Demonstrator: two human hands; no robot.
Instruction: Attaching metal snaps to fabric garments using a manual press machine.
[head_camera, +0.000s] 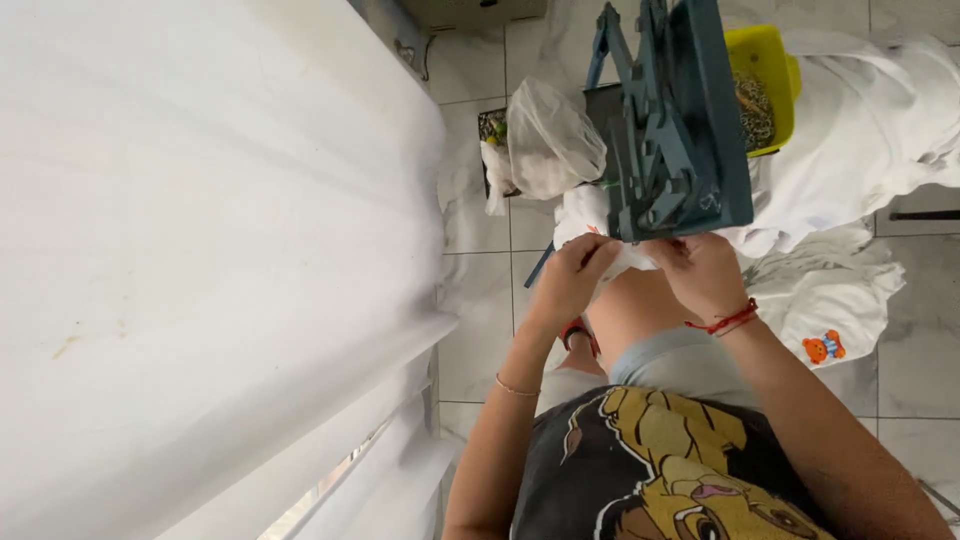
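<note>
My left hand (572, 272) and my right hand (705, 270) meet over a small piece of white cloth (628, 260), each pinching an end of it. They sit just below the near edge of a dark teal slatted stand (680, 130) that rises in front of me. More white fabric (585, 212) bunches under the stand beside my left hand. A thin bracelet rings my left wrist, a red cord my right. How much of the cloth lies hidden under my fingers cannot be seen.
A large white sheet (200, 250) fills the left side. A translucent plastic bag (550, 140) sits by the stand. White garments (870, 120) pile at right, one with an orange bear patch (823, 347). A yellow tub (765, 85) stands behind. Pale tiled floor (480, 290).
</note>
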